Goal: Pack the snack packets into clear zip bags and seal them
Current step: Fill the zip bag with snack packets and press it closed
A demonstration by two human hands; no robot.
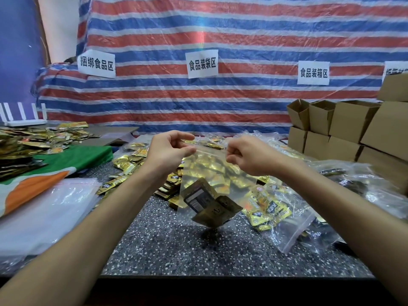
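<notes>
A clear zip bag (198,173) hangs in the air above the speckled table (176,244). My left hand (167,151) pinches the left end of its top strip and my right hand (247,155) pinches the right end. Two dark gold snack packets (209,206) lie at the bag's bottom. A heap of loose gold snack packets (132,164) spreads on the table behind the bag. Filled zip bags (271,210) lie to the right.
A stack of flat clear bags (44,215) lies at the left on a green and orange cloth (72,160). More packets (33,140) pile at the far left. Cardboard boxes (353,129) stack at the right. A striped tarp with paper signs (202,64) hangs behind.
</notes>
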